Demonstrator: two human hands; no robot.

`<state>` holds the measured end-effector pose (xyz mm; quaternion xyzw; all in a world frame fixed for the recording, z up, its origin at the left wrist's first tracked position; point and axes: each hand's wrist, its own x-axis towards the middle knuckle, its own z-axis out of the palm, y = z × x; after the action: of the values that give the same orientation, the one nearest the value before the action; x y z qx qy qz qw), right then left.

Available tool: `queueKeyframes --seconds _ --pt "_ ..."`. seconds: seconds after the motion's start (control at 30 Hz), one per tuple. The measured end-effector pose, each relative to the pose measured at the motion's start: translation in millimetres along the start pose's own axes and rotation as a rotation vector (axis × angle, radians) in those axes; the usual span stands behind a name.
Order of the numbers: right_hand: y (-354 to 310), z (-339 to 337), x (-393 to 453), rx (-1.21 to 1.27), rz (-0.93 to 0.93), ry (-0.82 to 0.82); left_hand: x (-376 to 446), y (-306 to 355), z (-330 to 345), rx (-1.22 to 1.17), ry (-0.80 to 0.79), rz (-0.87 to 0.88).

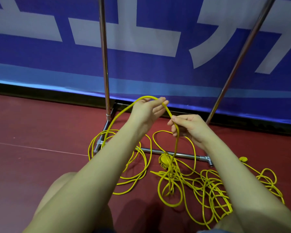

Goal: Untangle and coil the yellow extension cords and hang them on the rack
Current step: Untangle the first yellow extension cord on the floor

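Yellow extension cords (200,185) lie in a tangled heap on the red floor, with looser loops at the left (134,165). One strand arches up between my hands. My left hand (148,110) is raised palm-up and pinches the top of that arch at its fingertips. My right hand (186,126) grips the same strand lower down, where it drops to the heap. A yellow socket block (164,160) lies under the strand, and a yellow plug (243,159) rests at the right. The chrome rack (104,64) stands just behind the cords.
The rack's base bar (188,155) lies on the floor under the cords, and its second upright (242,58) leans at the right. A blue banner wall (141,68) closes off the back. My knees are at the bottom edge.
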<state>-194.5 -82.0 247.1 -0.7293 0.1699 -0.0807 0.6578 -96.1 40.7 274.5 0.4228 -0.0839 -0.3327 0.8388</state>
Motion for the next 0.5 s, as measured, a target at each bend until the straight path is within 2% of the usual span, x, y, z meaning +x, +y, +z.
queueKeyframes --seconds 0.17,0.3,0.43,0.5 --pt "-11.2 7.8 -5.8 0.003 0.018 -0.084 -2.0 4.8 0.0 0.003 0.023 0.009" --pt "-8.3 10.0 -3.9 0.120 0.062 -0.171 -2.4 15.4 1.7 -0.058 0.029 0.067" --pt "11.4 10.1 -3.0 -0.113 0.151 -0.273 -1.3 29.3 -3.6 -0.120 -0.002 0.158" --pt "19.2 10.1 -2.1 -0.096 0.150 -0.251 1.1 37.0 -12.2 -0.185 0.031 0.201"
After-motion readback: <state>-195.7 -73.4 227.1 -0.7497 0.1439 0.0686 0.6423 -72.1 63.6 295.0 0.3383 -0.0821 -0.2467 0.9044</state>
